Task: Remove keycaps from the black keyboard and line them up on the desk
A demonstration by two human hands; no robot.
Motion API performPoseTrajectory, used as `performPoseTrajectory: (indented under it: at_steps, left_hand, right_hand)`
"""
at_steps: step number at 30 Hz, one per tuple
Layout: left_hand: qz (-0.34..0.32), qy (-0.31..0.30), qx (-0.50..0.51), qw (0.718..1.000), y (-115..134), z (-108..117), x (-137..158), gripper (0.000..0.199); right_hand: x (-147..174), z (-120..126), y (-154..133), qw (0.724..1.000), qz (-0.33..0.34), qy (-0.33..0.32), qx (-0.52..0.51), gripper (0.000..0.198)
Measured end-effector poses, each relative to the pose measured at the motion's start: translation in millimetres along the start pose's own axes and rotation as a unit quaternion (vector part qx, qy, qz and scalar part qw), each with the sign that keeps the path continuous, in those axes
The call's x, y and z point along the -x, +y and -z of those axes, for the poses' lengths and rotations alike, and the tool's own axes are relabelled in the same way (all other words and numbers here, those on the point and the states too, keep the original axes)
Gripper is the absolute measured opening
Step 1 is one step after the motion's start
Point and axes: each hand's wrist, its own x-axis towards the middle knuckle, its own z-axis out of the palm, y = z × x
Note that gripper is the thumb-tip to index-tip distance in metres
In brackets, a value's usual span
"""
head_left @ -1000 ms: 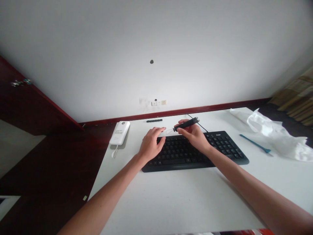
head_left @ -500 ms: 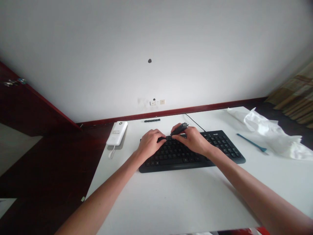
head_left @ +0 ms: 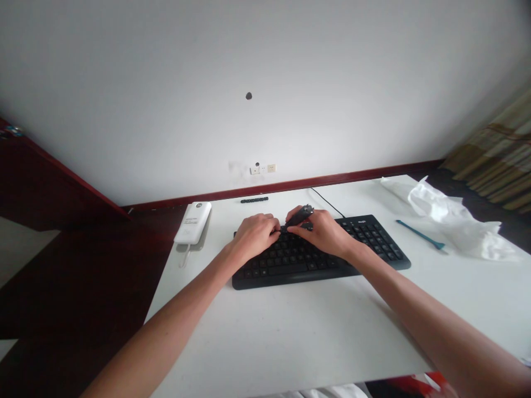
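Observation:
A black keyboard lies on the white table, with both hands over the upper left part of its keys. My right hand grips a dark handheld tool with a thick handle; its lower end points down at the top key row. The tool's exact kind is unclear. Beside it, my left hand is closed, thumb and fingertips together at the same row. Whatever those fingers pinch, if anything, is hidden. A short strip of black keycaps lies behind the keyboard.
On the white table, a white power bank with a strap lies left. To the right are a thin blue brush-like tool and a crumpled white bag. The keyboard's cable runs off the back edge, near the wall.
The camera view has shifted slightly. My left fingertips have come closer to the tool's lower end, and my right hand keeps its grip at the top key row.

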Motion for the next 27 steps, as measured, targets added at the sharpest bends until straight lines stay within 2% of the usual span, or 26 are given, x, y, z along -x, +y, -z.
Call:
performPoseTrajectory:
  at_steps: [10, 18, 23, 27]
  left_hand:
    - [0.049, -0.051, 0.011, 0.997, 0.3, 10.6, 7.0, 0.013]
    - [0.039, -0.041, 0.02, 0.998, -2.0, 6.4, 6.7, 0.016]
    - [0.023, -0.033, -0.012, 0.999, 1.8, 2.9, 7.4, 0.015]
    - [0.02, -0.038, -0.035, 0.998, 6.1, 3.4, 7.6, 0.016]
  right_hand:
    - [-3.4, 1.8, 20.5, 0.997, -0.031, 0.006, -0.068, 0.024]
    - [-3.6, -4.0, 26.2, 0.996, -0.044, -0.006, -0.079, 0.025]
    - [-3.4, -7.5, 24.9, 0.999, -0.03, -0.031, -0.017, 0.018]
    - [-5.2, -10.7, 26.8, 0.999, -0.038, -0.019, -0.006, 0.016]
